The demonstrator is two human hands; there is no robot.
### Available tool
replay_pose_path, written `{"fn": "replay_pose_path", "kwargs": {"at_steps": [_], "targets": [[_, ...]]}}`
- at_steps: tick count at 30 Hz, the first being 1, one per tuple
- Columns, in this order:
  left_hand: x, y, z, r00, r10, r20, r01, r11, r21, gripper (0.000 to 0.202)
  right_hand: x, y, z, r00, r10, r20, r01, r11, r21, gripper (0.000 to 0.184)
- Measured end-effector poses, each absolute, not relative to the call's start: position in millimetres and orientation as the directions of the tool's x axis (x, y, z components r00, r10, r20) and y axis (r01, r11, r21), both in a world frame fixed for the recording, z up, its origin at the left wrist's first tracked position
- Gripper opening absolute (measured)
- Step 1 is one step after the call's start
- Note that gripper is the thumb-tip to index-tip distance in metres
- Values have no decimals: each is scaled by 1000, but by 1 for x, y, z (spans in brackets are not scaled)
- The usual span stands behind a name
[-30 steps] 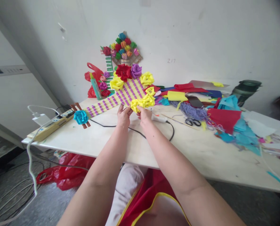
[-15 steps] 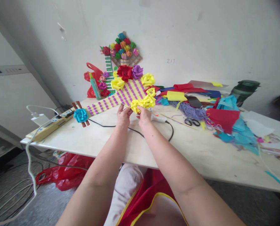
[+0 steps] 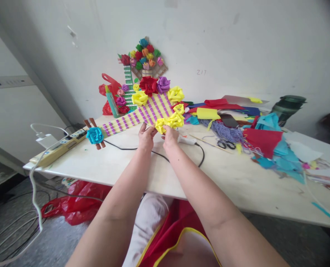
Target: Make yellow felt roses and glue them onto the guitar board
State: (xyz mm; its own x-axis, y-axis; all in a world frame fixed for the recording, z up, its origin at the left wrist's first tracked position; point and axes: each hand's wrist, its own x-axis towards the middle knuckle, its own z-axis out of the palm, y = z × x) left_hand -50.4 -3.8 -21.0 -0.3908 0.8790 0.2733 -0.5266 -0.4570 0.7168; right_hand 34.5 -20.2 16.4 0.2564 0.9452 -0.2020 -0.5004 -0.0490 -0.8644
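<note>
A yellow-and-purple woven paper fan (image 3: 150,107) lies tilted on the white table (image 3: 131,163), with a blue paper flower (image 3: 95,135) at its handle end and red, purple and yellow flowers along its top. My left hand (image 3: 146,135) grips the fan's lower edge. My right hand (image 3: 170,135) pinches a yellow paper flower (image 3: 170,121) against that same edge. Both hands have their fingers closed.
A second flower craft (image 3: 144,59) leans on the wall. Scissors (image 3: 226,144), purple cords, and red, blue and yellow paper scraps (image 3: 267,142) cover the right side. A glue gun with a black cord (image 3: 187,141) lies by my right hand. A power strip (image 3: 59,146) sits at the left edge.
Almost nothing differs; the fan and my hands have shifted very slightly up and to the right.
</note>
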Motion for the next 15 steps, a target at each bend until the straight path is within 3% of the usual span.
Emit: {"fn": "replay_pose_path", "kwargs": {"at_steps": [15], "targets": [[-45, -9, -14, -414, 891, 186, -556, -410, 724, 73, 36, -19, 17, 268, 943, -197, -506, -36, -862, 10]]}}
